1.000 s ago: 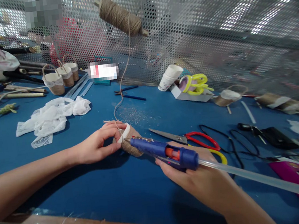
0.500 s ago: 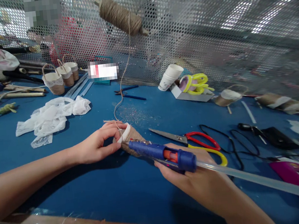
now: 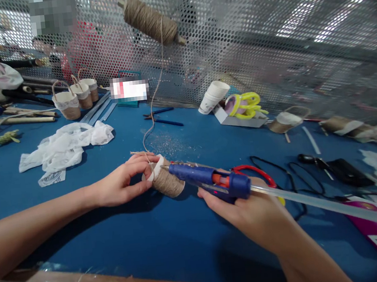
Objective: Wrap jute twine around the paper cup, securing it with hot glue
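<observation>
My left hand [image 3: 123, 183] pinches the white rim of a small paper cup [image 3: 165, 179] that lies on its side on the blue table [image 3: 144, 235] and is wrapped in brown twine. My right hand [image 3: 250, 213] grips a blue hot glue gun [image 3: 209, 179] with a clear glue stick trailing out of its back. The gun's nozzle touches the cup near its rim. A strand of twine runs from the cup up to a twine spool [image 3: 151, 21] hung on the mesh screen.
Red and yellow scissors [image 3: 256, 174] lie just behind the gun. White netting [image 3: 64, 147] lies at the left, small finished baskets [image 3: 69, 99] behind it. Stacked paper cups [image 3: 212, 96], black cables [image 3: 293, 179] and a pink object [image 3: 376, 229] fill the right side. A person sits behind the mesh screen.
My right hand has swung the glue gun up and to the right, so its nozzle now meets the cup higher up near the rim. More of the wrapped cup shows. My left hand stayed put.
</observation>
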`<state>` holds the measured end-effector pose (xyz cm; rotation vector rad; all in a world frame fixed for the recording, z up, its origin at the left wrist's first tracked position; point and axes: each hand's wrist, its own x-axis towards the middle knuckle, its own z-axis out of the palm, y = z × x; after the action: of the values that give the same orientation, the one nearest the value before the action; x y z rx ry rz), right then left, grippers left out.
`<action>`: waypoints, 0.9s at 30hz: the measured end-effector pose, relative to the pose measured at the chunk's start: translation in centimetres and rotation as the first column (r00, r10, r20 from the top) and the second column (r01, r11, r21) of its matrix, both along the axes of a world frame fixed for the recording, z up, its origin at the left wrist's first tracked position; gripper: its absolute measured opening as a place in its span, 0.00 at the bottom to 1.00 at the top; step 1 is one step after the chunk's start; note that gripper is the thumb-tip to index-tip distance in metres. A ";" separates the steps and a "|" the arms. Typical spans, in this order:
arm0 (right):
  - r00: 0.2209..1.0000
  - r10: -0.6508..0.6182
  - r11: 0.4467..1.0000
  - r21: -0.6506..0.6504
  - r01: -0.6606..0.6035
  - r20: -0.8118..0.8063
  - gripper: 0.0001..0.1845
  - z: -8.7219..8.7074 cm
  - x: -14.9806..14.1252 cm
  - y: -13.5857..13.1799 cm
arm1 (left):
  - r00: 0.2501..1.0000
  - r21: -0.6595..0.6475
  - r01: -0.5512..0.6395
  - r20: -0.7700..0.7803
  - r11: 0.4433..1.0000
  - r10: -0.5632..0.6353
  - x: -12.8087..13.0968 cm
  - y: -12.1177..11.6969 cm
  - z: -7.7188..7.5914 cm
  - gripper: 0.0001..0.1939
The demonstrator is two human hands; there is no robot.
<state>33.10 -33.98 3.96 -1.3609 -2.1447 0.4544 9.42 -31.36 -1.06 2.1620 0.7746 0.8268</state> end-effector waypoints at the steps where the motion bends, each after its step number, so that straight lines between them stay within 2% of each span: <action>1: 1.000 0.008 1.000 0.003 -0.008 -0.005 0.07 0.0 0.0 0.1 | 1.000 -0.001 0.000 0.001 1.000 0.000 0.0 0.0 0.0 0.03; 7: 0.998 0.044 0.999 0.003 -0.044 -0.039 0.03 0.6 -0.2 0.6 | 1.000 -0.005 0.011 0.012 1.000 -0.011 0.1 0.0 0.1 0.03; 19: 0.999 0.024 0.999 -0.024 -0.023 0.027 0.08 0.1 0.2 -0.1 | 1.000 -0.018 0.006 0.004 1.000 -0.006 0.0 -0.1 0.1 0.02; 24: 1.000 0.024 0.999 0.035 -0.023 -0.020 0.05 0.2 0.0 0.5 | 1.000 -0.013 0.012 0.007 1.000 -0.012 0.0 -0.1 0.1 0.03; 27: 0.999 0.042 0.998 0.051 -0.043 0.021 0.05 0.1 0.4 0.6 | 1.000 -0.012 0.017 0.011 1.000 -0.017 0.0 -0.1 0.1 0.03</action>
<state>33.47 -33.37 4.02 -1.2988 -2.1902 0.4014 9.44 -31.42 -0.97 2.1484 0.7536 0.8223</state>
